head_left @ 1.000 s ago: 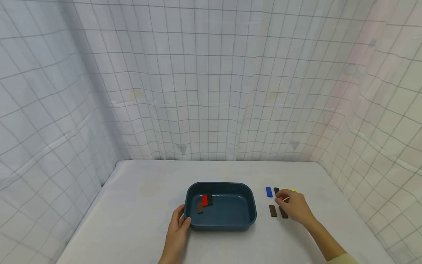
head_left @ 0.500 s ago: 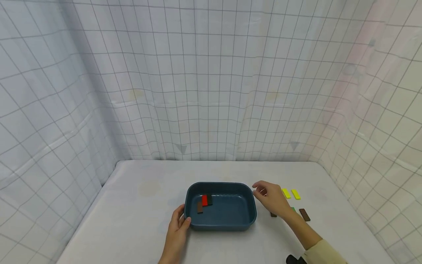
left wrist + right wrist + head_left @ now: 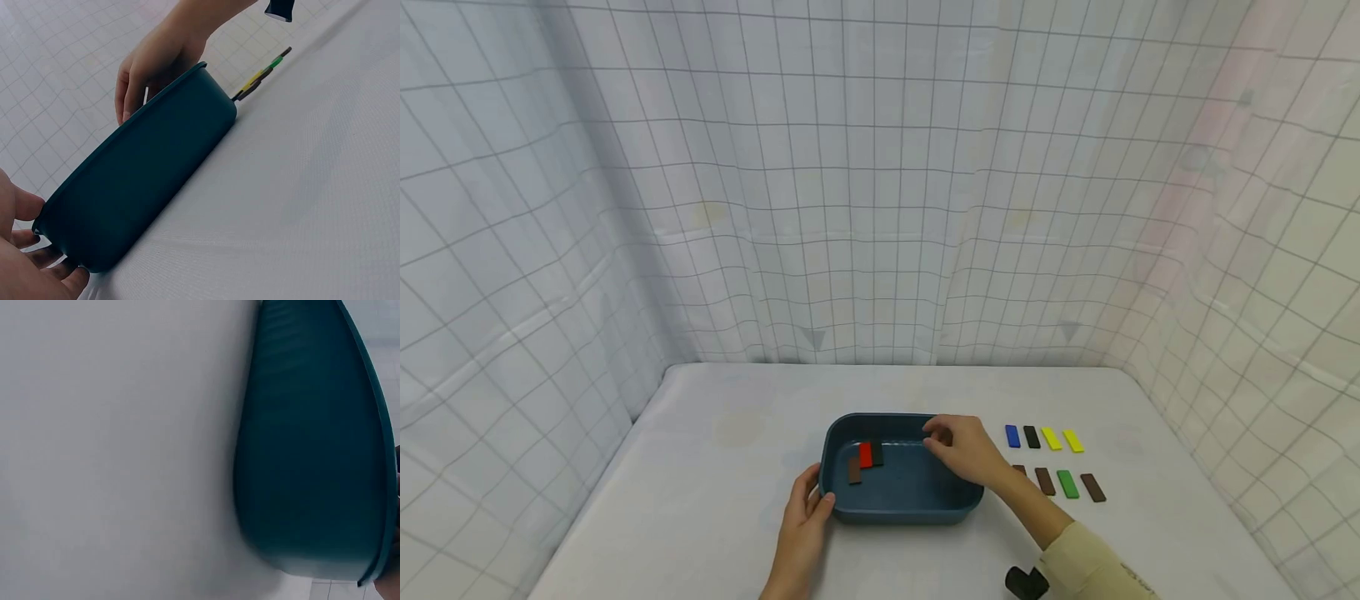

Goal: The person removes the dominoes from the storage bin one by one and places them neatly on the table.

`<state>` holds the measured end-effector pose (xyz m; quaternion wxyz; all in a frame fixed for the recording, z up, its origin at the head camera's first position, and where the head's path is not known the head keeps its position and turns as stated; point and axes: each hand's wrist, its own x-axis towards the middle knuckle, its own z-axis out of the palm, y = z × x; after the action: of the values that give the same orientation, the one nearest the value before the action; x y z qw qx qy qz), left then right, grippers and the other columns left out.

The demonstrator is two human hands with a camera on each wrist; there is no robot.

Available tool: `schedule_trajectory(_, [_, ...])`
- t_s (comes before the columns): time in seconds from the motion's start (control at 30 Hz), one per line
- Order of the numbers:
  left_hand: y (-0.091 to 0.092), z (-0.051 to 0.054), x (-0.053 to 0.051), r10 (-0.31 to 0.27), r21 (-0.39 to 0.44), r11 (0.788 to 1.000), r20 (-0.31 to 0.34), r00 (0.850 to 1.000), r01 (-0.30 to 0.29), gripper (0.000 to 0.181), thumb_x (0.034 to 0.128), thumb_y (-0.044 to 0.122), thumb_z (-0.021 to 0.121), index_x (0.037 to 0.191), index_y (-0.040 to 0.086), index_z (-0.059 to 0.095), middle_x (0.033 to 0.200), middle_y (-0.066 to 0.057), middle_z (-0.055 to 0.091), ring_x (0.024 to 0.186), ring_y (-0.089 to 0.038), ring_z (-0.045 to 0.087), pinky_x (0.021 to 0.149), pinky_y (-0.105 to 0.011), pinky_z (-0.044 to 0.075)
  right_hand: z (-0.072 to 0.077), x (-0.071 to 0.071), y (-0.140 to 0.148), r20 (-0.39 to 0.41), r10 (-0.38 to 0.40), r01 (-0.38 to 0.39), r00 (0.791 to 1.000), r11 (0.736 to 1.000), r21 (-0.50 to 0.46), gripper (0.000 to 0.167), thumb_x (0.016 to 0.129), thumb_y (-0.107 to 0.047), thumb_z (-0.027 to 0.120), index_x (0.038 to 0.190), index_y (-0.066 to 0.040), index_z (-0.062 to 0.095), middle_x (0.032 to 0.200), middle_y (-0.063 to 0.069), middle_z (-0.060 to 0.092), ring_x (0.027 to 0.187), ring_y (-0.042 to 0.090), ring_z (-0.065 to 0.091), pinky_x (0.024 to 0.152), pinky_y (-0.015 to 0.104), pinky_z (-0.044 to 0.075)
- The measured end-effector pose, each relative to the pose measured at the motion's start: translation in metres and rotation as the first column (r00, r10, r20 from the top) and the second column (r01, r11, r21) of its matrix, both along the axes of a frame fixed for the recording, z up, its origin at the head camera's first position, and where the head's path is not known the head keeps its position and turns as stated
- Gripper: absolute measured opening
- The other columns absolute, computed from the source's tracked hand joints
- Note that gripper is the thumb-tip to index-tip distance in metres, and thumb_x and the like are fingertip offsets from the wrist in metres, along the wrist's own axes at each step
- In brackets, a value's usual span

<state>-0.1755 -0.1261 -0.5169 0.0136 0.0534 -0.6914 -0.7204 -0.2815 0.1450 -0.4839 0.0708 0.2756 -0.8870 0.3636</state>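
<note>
A dark teal plastic bin (image 3: 898, 508) stands on the white-covered table. My left hand (image 3: 801, 529) grips its near left corner, thumb at the rim and fingers against the outer wall. Inside, toward the left, lie a brown tile (image 3: 854, 471), a red tile (image 3: 866, 455) and a black tile (image 3: 877, 453). Over the bin's right half hovers my right hand (image 3: 962, 450), fingers bent toward the thumb. Whether something small sits between its fingertips is unclear. In the left wrist view that hand (image 3: 156, 65) reaches over the rim, its fingertips partly hidden by the wall.
Right of the bin, the back row has a blue tile (image 3: 1012, 436), a black tile (image 3: 1032, 437) and yellow tiles (image 3: 1073, 441). The front row has brown tiles (image 3: 1093, 487) and a green tile (image 3: 1067, 484). A gridded white curtain (image 3: 887, 208) surrounds the table.
My right hand has moved left from above the tile rows, past the bin's right edge, to over the bin, uncovering most tiles. The left hand and bin stay put.
</note>
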Motion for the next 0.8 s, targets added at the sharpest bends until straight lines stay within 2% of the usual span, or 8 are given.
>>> schedule_trajectory(0.3, [0.000, 0.000, 0.000, -0.005, 0.007, 1.000, 0.003, 1.000, 0.005, 0.055, 0.1082, 0.001, 0.047, 0.159, -0.003, 0.026, 0.164, -0.028, 0.024, 0.150, -0.047, 0.025, 0.117, -0.057, 0.030, -0.014, -0.011, -0.035, -0.012, 0.055, -0.054, 0.998, 0.998, 0.045, 0.013, 0.093, -0.005, 0.074, 0.105, 0.000, 0.075, 0.080, -0.007, 0.066, 0.068, 0.005, 0.057, 0.062, 0.024, 0.052])
schedule_trajectory(0.47, [0.000, 0.000, 0.000, -0.013, 0.005, 1.000, -0.003, 1.000, 0.013, 0.055, 0.1084, 0.002, 0.047, 0.159, -0.002, 0.025, 0.164, -0.028, 0.024, 0.150, -0.047, 0.025, 0.117, -0.057, 0.030, -0.021, -0.016, -0.051, 0.045, 0.078, -0.080, 0.996, 0.995, 0.060, 0.018, 0.093, -0.007, 0.074, 0.110, 0.000, 0.074, 0.081, -0.006, 0.067, 0.067, 0.004, 0.057, 0.060, 0.024, 0.051])
schedule_trajectory(0.8, [0.000, 0.000, 0.000, -0.020, 0.016, 1.000, -0.003, 1.000, 0.020, 0.055, 0.1082, 0.000, 0.046, 0.159, -0.003, 0.025, 0.163, -0.029, 0.023, 0.150, -0.046, 0.025, 0.118, -0.057, 0.029, -0.032, -0.021, -0.063, 0.185, 0.090, -0.115, 0.979, 0.985, 0.130, 0.041, 0.094, -0.012, 0.076, 0.132, -0.001, 0.064, 0.079, -0.009, 0.062, 0.064, 0.004, 0.056, 0.059, 0.023, 0.049])
